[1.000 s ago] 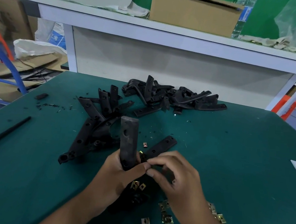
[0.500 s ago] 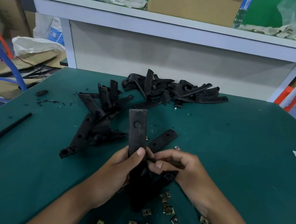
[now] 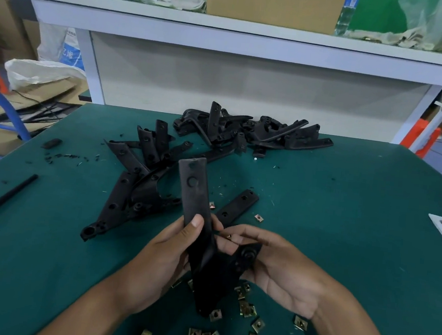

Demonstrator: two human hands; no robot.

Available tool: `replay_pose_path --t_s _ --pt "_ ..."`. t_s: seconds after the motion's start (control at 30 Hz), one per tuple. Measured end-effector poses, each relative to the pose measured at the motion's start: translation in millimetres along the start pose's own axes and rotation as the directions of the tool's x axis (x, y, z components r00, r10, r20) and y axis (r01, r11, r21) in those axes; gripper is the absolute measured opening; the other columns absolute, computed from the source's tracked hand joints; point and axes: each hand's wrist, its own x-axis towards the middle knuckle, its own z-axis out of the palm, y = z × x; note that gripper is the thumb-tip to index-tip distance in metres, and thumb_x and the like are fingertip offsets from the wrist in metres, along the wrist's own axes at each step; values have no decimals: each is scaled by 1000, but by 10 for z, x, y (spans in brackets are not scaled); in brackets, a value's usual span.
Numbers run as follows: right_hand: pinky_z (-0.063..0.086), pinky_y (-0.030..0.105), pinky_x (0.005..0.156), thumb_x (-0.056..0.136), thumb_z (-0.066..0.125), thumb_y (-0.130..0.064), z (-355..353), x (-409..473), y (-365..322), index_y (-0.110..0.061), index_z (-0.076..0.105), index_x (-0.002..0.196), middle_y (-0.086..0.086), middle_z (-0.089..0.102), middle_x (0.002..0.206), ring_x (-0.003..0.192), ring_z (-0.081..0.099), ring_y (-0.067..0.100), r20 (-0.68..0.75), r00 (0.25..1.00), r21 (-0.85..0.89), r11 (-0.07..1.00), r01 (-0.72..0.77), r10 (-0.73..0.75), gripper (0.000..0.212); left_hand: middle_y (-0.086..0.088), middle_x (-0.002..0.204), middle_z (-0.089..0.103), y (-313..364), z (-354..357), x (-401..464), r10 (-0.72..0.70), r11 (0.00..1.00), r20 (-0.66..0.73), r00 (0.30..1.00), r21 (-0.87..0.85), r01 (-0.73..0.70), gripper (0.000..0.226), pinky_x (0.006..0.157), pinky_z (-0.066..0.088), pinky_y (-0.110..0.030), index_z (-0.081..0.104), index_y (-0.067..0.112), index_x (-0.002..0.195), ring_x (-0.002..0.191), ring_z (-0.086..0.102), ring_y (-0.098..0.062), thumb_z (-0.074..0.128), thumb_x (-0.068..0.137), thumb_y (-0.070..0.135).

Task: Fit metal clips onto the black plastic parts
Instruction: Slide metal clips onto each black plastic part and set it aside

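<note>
Black plastic part [image 3: 196, 213] stands upright, gripped by the left hand [image 3: 162, 259]; right hand [image 3: 280, 265] cups its lower lobe, fingers curled, pinching a metal clip [image 3: 229, 237]; loose clips [image 3: 248, 309] litter the green desk [image 3: 343, 233].

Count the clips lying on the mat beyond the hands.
2: one clip just right of the held part, another right of the flat strip. More may hide behind the part, the left hand or the right hand.
</note>
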Motion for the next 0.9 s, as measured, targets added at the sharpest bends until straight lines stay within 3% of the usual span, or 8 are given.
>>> replay_pose_path --t_s 0.13,0.27,0.37,0.43,0.53,0.63,0.77,0.9 --pt "57 33 78 101 60 -11 -26 23 17 -14 76 107 17 73 111 91 67 22 -121 990 -67 995 68 -76 17 -13 118 71 -21 -41 43 47 997 -50 998 -61 -50 32 88 55 -30 71 17 111 111 68 -27 55 98 42" --pt "51 25 64 102 48 -3 -18 -4 -19 -25 77 91 2 65 87 71 58 10 -168 976 -37 991 131 -135 37 -14 130 65 -41 -92 98 132 981 -70 989 -138 -140 27 84 49 -42 60 23 119 110 62 -30 62 93 28" --pt "51 23 61 102 49 -3 18 -1 -20 -25 76 87 -3 64 81 69 58 8 -175 972 -39 988 150 -155 39 -7 123 65 -57 -85 112 208 970 -39 977 -119 -211 30 68 44 -34 46 28 121 90 54 -23 57 96 15" --pt "52 24 63 100 56 -7 37 2 -16 -26 77 89 -4 65 82 72 60 8 -174 970 -14 985 172 -172 30 -6 126 63 -77 -58 107 241 968 -11 971 -75 -241 36 66 46 -32 44 33 119 88 57 -20 57 95 9" --pt "54 23 67 87 71 -25 27 -9 -27 -25 79 97 -7 67 83 75 63 6 -191 959 17 976 217 -209 13 -12 135 57 -127 -44 114 289 957 -49 956 -7 -290 46 73 52 -33 44 34 119 101 61 -23 60 89 3" --pt "53 23 69 73 82 -31 -9 -14 -33 -24 79 102 -5 68 90 82 65 7 -244 941 -28 971 236 -236 31 -10 141 57 -197 -60 122 298 954 9 955 33 -298 55 90 54 -38 39 36 128 125 59 -29 56 91 -1" --pt "58 30 79 70 81 -29 -8 -16 -73 -25 80 99 6 75 105 95 71 17 -271 930 61 960 272 -247 29 -7 153 48 -216 -63 84 168 986 245 955 -61 -158 64 103 49 -43 32 31 146 141 46 -28 50 98 -8" --pt "60 27 77 79 76 -21 -39 -59 -170 -21 81 97 8 76 106 92 72 15 -245 941 151 950 275 -234 18 -19 147 50 -172 -63 77 63 995 294 954 -87 -39 48 114 38 -54 53 12 142 141 45 -35 51 98 -9"
